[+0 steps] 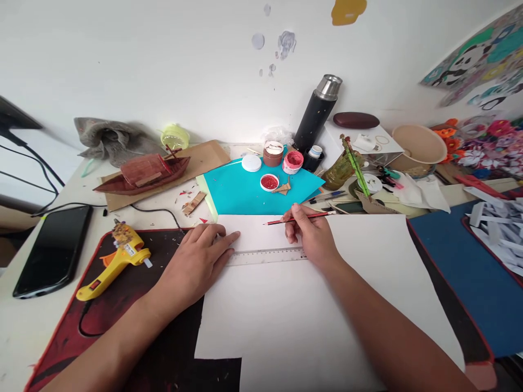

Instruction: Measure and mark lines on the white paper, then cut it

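A large white sheet of paper (281, 321) lies in front of me, with a clear plastic ruler (265, 256) across its upper part. My left hand (198, 258) rests palm down over the ruler's left end, fingers apart, the thumb and index finger reaching onto the paper. In my right hand (312, 237) a red and black pencil (278, 222) is pinched, its point facing left above the paper beyond the ruler. The right hand's lower edge covers the ruler's right end. Whether the pencil tip touches the paper I cannot tell.
Left are a yellow glue gun (112, 264), a phone (53, 250) and a reddish model boat (143, 173). Behind the paper, open paint jars (293, 161) stand on a turquoise sheet (232, 190), near a black thermos (316, 117). Paper strips (498, 220) are piled right.
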Demonstrator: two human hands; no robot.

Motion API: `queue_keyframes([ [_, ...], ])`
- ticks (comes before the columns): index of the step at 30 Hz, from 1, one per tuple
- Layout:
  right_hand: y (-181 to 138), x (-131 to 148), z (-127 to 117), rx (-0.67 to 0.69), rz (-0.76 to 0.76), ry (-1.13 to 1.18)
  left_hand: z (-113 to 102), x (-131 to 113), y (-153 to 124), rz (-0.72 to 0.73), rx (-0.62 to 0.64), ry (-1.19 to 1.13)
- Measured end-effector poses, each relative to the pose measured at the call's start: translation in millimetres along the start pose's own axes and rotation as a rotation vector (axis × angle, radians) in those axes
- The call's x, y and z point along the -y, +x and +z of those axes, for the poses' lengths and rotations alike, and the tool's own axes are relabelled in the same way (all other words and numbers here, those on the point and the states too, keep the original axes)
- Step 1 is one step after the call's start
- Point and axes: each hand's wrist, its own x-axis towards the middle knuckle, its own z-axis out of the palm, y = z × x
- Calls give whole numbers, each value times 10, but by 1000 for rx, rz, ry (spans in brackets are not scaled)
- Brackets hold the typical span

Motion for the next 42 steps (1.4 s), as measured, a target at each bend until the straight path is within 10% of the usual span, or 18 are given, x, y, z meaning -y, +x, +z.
queue_keyframes([
  [42,-45,59,-45,7,-9,-24,-357,7,-146,177,186,-82],
])
